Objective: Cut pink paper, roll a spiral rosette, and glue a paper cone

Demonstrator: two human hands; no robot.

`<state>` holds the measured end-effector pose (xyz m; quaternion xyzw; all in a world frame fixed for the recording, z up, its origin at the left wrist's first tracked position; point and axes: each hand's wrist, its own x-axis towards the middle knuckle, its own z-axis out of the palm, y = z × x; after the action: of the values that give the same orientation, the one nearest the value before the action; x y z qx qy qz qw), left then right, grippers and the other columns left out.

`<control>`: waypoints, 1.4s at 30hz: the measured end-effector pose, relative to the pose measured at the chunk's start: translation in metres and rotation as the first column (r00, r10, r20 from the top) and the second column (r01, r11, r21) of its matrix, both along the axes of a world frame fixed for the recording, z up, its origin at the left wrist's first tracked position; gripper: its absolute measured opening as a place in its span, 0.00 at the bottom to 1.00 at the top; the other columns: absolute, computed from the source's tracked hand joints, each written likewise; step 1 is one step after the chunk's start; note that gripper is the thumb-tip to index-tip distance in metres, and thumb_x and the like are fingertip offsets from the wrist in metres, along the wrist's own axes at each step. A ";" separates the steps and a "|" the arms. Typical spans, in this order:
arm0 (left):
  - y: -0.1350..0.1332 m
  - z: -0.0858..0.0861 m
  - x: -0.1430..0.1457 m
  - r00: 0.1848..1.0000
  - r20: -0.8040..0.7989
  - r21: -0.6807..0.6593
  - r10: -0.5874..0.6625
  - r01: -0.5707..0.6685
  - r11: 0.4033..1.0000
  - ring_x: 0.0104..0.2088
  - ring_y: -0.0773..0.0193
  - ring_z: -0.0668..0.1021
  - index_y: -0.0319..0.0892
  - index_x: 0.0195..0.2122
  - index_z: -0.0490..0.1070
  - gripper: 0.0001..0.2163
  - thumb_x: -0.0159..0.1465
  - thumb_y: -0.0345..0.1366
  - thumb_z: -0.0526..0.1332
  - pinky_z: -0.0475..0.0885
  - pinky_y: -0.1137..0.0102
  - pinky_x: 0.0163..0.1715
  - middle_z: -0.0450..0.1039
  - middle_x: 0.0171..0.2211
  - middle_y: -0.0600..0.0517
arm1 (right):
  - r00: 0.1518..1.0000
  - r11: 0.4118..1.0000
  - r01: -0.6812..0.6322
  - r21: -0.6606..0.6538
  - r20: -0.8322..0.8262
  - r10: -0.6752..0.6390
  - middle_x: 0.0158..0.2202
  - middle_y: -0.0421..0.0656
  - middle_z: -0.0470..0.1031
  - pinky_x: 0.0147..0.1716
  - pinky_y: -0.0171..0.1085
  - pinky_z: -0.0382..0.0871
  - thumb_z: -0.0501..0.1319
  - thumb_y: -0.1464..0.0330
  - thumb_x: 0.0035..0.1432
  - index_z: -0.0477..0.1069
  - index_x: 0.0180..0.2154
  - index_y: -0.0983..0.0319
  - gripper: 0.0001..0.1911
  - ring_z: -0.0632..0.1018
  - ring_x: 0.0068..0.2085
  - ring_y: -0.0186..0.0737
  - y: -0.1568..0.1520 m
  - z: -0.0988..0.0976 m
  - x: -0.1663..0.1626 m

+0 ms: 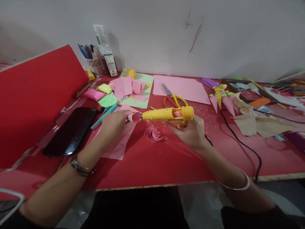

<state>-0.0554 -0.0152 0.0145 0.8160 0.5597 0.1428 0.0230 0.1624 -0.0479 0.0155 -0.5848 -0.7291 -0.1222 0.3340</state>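
My right hand (192, 132) is wrapped round the handle of a yellow hot glue gun (164, 114), held level with its nozzle pointing left. The nozzle tip meets or nearly meets a small curled pink paper strip (136, 117). That strip is pinched in the fingers of my left hand (115, 122), which hide part of it. Below the gun, a pink paper spiral (154, 134) lies on the red table (152, 168). Pink paper (119, 148) lies under my left hand, with a teal cutter-like tool (104, 116) beside it.
Scissors (175, 97) rest on pink sheets (181, 87) behind the gun. A black phone (71, 132) lies left. Clay packets (94, 94), cut pink strips (126, 87), a pen cup (94, 65) and a bottle (108, 57) stand farther back. Pink cones (228, 105) and a black cord (245, 144) are right.
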 end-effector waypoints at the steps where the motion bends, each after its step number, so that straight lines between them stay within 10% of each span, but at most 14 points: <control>1: 0.000 0.000 0.001 1.000 -0.026 0.013 0.005 -0.005 1.000 0.29 0.62 0.74 0.42 0.39 0.70 0.12 0.60 0.35 0.49 0.58 0.72 0.23 0.74 0.29 0.51 | 1.000 1.000 0.003 0.003 0.000 -0.003 0.19 0.39 0.69 0.18 0.33 0.58 0.56 0.56 0.47 0.67 0.33 0.63 0.17 0.70 0.21 0.34 0.000 0.000 0.000; 42: 0.002 0.001 0.000 0.951 -0.242 0.174 0.192 -0.152 0.973 0.31 0.60 0.75 0.44 0.39 0.69 0.13 0.58 0.32 0.48 0.57 0.71 0.22 0.74 0.34 0.50 | 0.993 0.996 0.004 -0.092 0.117 0.006 0.19 0.41 0.68 0.17 0.32 0.48 0.50 0.69 0.43 0.67 0.30 0.63 0.12 0.63 0.17 0.32 0.005 -0.002 0.001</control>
<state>-0.0559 -0.0128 0.0151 0.7750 0.6142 0.0797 -0.1252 0.1630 -0.0430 0.0133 -0.5910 -0.7526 -0.1225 0.2632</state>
